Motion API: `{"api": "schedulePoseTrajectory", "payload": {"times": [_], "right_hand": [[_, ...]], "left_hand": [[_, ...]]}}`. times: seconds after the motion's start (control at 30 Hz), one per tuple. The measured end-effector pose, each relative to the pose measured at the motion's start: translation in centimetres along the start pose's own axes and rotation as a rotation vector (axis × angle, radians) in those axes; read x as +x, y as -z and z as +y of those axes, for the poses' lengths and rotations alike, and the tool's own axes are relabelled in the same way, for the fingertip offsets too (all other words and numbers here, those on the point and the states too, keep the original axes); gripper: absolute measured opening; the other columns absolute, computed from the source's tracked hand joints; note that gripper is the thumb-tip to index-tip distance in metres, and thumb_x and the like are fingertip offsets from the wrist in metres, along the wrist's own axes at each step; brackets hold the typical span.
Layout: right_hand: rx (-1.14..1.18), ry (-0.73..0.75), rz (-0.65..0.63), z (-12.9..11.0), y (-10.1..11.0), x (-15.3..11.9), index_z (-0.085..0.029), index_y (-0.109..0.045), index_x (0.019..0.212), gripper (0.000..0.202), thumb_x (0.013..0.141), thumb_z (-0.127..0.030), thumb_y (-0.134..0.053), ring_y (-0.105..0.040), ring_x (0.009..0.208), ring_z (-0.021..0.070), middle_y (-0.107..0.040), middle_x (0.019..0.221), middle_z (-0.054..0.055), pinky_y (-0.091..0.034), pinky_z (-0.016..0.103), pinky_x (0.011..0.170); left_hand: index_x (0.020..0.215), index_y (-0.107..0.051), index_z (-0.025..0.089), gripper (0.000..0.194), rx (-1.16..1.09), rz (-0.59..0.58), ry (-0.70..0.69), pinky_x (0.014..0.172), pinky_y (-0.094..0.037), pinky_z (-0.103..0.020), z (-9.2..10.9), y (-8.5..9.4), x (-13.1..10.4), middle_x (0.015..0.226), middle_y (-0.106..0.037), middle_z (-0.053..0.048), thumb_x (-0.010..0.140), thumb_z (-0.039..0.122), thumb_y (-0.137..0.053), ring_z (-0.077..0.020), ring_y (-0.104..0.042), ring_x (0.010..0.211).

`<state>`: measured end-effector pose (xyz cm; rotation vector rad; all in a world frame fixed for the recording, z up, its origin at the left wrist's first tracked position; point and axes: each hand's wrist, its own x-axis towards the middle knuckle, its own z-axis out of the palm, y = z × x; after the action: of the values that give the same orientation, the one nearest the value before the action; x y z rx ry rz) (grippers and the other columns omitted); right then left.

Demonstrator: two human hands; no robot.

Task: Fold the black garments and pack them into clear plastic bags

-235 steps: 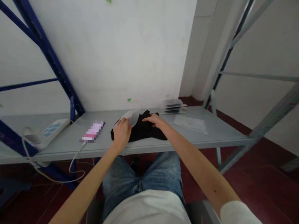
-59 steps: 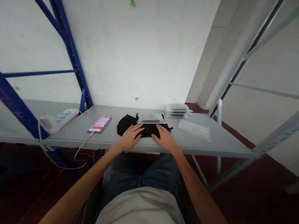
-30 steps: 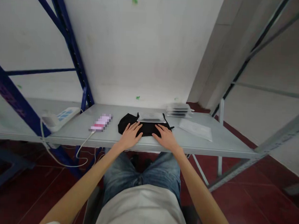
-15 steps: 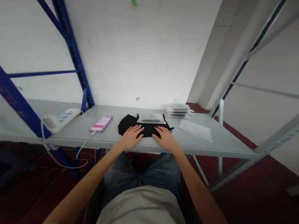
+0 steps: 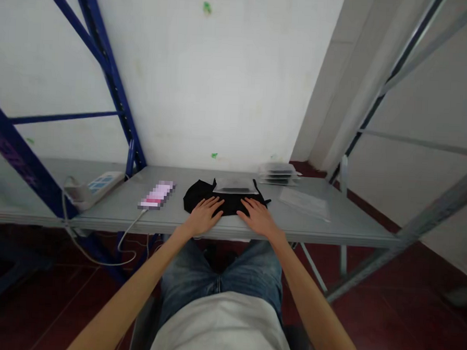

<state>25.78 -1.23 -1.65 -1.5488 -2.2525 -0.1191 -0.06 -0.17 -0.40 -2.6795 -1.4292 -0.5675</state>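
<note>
A black cloth item (image 5: pixel 230 203) lies on the grey shelf top in front of me; its exact kind I cannot make out. My left hand (image 5: pixel 205 214) rests flat on its left part, fingers stretched out. On its right part lies my right hand (image 5: pixel 257 215), palm down with the fingers spread. Along the cloth's far edge sits a clear plastic packet (image 5: pixel 235 185) with something dark inside. A thin black strap or cord (image 5: pixel 268 201) sticks out at the right end.
At the back right is a stack of clear packets (image 5: pixel 278 173), with a flat transparent bag (image 5: pixel 305 204) nearer me. To the left lie a phone (image 5: pixel 157 194) on a white cable and a white power strip (image 5: pixel 102 186). Blue rack posts (image 5: pixel 118 93) rise at the left.
Both hands stay in place on the black cloth. Only the camera view has shifted very slightly and the picture's brightness differs.
</note>
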Motion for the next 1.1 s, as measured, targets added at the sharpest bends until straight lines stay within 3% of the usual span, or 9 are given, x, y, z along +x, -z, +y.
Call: {"api": "schedulePoseTrajectory", "payload": {"times": [0.7,1.1], "right_hand": [[0.046,-0.024,0.035,-0.1,0.2,-0.1,-0.017,-0.056,0.152,0.059,0.107,-0.054,-0.045,-0.048,0.145,0.0306,-0.056,0.155,0.012,-0.038,0.047,0.121],[0.023,-0.041,0.029,-0.5,0.5,-0.1,-0.018,-0.056,0.152,0.058,0.107,-0.053,-0.045,-0.047,0.145,0.0305,-0.055,0.156,0.011,-0.037,0.045,0.121]], "left_hand": [[0.159,-0.043,0.032,0.054,0.005,-0.105,0.067,0.129,-0.018,-0.061,0.6,1.0,0.1,0.167,-0.041,-0.003,0.108,0.048,-0.033,-0.0264,-0.034,0.157],[0.159,-0.042,0.032,0.057,-0.055,-0.154,0.037,0.13,-0.017,-0.059,-0.9,0.8,0.7,0.169,-0.038,-0.003,0.107,0.053,-0.032,-0.0239,-0.032,0.158]]}}
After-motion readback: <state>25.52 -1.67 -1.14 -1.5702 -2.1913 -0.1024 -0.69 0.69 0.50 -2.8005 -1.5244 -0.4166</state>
